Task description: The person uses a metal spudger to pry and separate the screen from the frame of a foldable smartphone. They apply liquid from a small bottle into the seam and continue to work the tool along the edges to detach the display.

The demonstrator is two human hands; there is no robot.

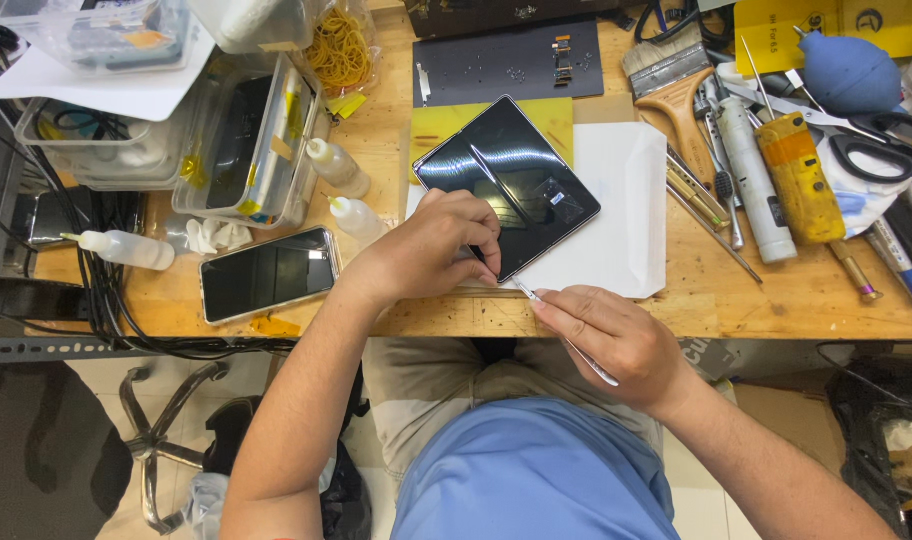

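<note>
Two hands work: left hand (431,250) clamps the dark tablet (511,180), right hand (616,335) pinches a thin metal tool (568,343).

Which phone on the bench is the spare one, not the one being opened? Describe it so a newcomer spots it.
Start at the wooden workbench and go to its front edge, left of the person's left hand. The spare phone lies flat there, alone, dark screen up. Unlike the larger square folding phone on white paper, it is narrow, silver-edged and untouched.

My wooden tabletop (776,300) carries a white sheet (621,215) at its middle; left of that sheet lie a dark phone (268,273) and squeeze bottles (341,168), right of it a brush (676,90), a yellow-handled tool (798,178) and scissors (876,135).
</note>
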